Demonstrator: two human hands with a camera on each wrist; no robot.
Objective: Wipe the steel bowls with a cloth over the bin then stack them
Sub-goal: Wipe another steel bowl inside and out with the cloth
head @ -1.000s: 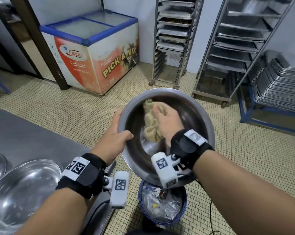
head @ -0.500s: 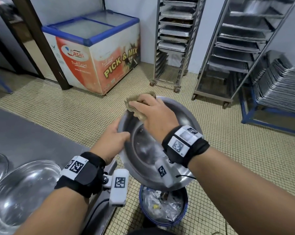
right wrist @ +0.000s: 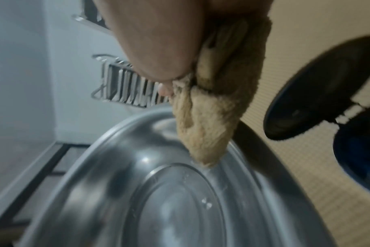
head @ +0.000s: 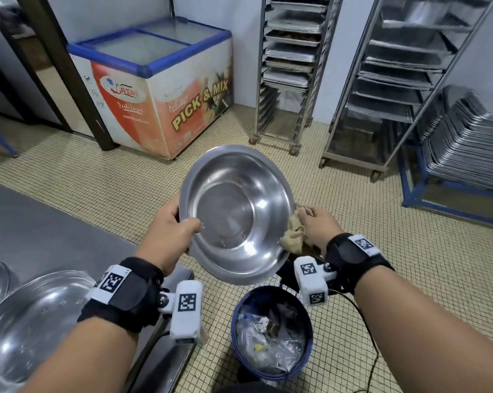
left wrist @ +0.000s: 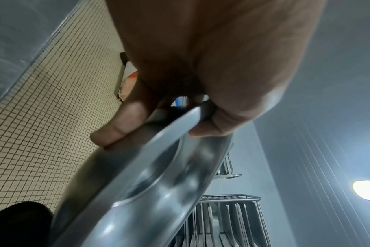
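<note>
Your left hand [head: 171,228] grips the bowl [head: 236,211] rim above the bin [head: 270,333]; your right hand [head: 316,222] fingers clutch the cloth [head: 292,236] at its right edge, partly hidden.

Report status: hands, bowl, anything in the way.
Left hand grips the steel bowl by its rim, tilted over the bin. Right hand holds the cloth at the bowl's right edge. Nothing in the way.

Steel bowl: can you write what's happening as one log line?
left hand: grips steel bowl rim | right hand: holds cloth at bowl's right edge | bowl: tilted above bin
</note>
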